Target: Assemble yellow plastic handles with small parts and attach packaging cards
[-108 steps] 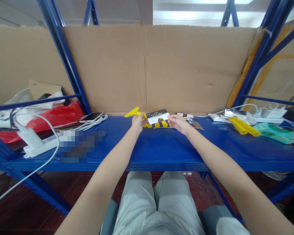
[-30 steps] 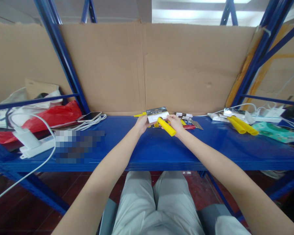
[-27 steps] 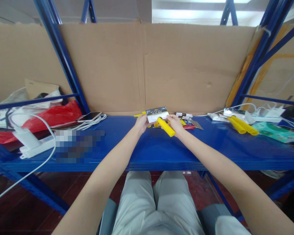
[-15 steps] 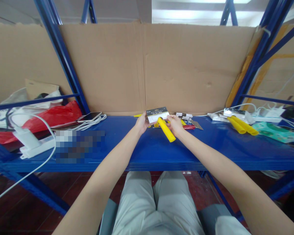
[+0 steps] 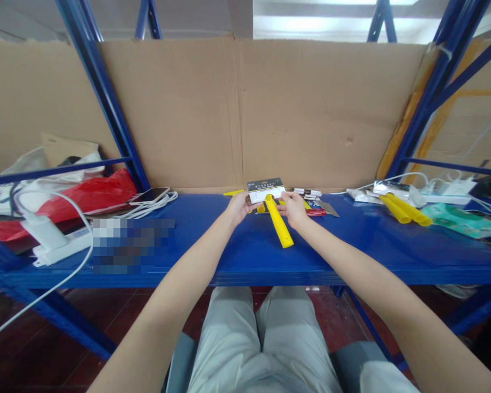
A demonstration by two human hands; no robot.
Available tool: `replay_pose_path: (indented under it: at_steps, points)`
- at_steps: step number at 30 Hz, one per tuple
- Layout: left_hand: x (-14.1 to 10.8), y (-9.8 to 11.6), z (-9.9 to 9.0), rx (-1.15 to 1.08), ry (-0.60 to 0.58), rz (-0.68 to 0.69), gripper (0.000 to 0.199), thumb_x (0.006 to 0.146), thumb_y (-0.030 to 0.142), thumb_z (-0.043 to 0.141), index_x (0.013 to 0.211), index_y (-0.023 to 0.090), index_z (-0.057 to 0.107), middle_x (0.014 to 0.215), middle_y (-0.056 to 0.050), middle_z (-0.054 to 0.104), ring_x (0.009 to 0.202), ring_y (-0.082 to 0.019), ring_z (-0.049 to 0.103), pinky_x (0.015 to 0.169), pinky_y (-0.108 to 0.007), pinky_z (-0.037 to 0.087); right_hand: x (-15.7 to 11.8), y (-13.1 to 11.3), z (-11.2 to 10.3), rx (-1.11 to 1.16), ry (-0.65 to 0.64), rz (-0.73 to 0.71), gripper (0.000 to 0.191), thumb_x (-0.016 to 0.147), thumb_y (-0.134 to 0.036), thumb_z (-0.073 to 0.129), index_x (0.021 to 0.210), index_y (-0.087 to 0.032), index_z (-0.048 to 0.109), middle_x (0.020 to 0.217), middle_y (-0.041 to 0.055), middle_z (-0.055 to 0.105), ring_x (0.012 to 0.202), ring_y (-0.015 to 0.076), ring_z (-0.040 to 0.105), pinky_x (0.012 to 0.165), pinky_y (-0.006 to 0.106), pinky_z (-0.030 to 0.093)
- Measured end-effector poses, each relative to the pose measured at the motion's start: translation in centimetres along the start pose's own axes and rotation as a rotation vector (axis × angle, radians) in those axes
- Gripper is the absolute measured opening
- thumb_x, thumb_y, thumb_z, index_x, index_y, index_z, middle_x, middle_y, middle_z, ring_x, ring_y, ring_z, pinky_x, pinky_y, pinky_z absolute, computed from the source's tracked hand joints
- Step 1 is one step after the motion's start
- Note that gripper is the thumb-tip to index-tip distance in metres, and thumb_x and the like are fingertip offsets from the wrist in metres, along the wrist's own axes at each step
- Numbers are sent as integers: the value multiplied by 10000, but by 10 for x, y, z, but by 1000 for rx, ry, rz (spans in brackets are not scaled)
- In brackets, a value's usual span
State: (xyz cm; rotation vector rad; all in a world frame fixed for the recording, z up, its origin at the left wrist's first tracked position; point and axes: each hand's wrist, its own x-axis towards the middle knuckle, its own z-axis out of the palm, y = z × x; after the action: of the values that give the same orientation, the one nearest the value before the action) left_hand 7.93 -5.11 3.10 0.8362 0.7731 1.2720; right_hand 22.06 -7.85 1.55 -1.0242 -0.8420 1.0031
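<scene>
Card (image 5: 255,194) is being held above the blue table (image 5: 249,254), its edges pinched by the nearly closed fingers of the left hand (image 5: 238,208) at 8 o'clock and the right hand (image 5: 294,208) at 4 o'clock. Yellow handle (image 5: 280,224), overlapping the card's lower edge, is being pointed lengthwise toward 5 o'clock. Red object (image 5: 317,212) is being partly screened by the right hand; markers (image 5: 306,192) are being shown at 3 o'clock.

1. Your head camera looks forward and down from above your lap (image 5: 265,361) at six o'clock.
2. It faces the cardboard panel (image 5: 303,117) at twelve o'clock.
3. It sits near your lap and well apart from that cardboard panel.
</scene>
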Motion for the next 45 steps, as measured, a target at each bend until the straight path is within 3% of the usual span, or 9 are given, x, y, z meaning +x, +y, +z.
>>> replay_pose_path:
  at_steps: [7,11,15,21,25,36,45]
  points:
    - [-3,2,-2,122,-40,21,227,928,284,438,1117,196,527,844,-68,699,704,-177,702,629,-268,547,5,1,-3,10,85,-24,72,911,-218,474,841,-216,455,726,-55,614,428,73,564,385,183,466]
    - [-6,-1,-1,287,-9,104,126,867,242,583,956,210,499,783,-22,676,613,-141,678,558,-214,496,9,1,-5,0,133,-26,57,913,-215,458,857,-214,450,757,-37,615,447,85,578,394,203,480]
    - [-8,-6,1,384,-116,149,160,776,147,684,822,176,534,844,-37,687,634,-112,667,574,-198,496,9,0,-5,-14,169,-34,57,907,-217,462,854,-217,441,810,-24,621,444,79,575,382,203,473]
    - [-6,-11,-2,375,-223,155,267,740,77,684,984,186,665,1002,-63,692,706,-124,680,617,-224,521,11,1,-6,-46,195,-52,40,898,-234,467,910,-237,428,858,-27,629,414,54,533,346,164,424]
    - [-5,-10,-4,362,-229,141,286,756,70,663,1017,185,684,1067,-83,687,745,-135,690,641,-232,526,11,1,-8,-75,178,-94,153,883,-227,469,1031,-253,440,876,-26,642,408,60,527,366,183,450]
    - [-3,-10,-4,360,-218,103,305,766,43,651,1045,163,679,913,-76,709,687,-141,696,660,-251,535,19,4,-10,-81,153,-60,341,839,-187,546,1169,-225,474,886,-3,667,437,75,546,392,200,472]
    - [-9,-9,2,275,-162,98,331,744,-51,622,1031,106,670,884,-78,713,651,-114,694,658,-209,564,27,13,-10,-94,77,-73,279,838,-216,560,1099,-222,463,846,-17,656,455,89,551,426,228,500]
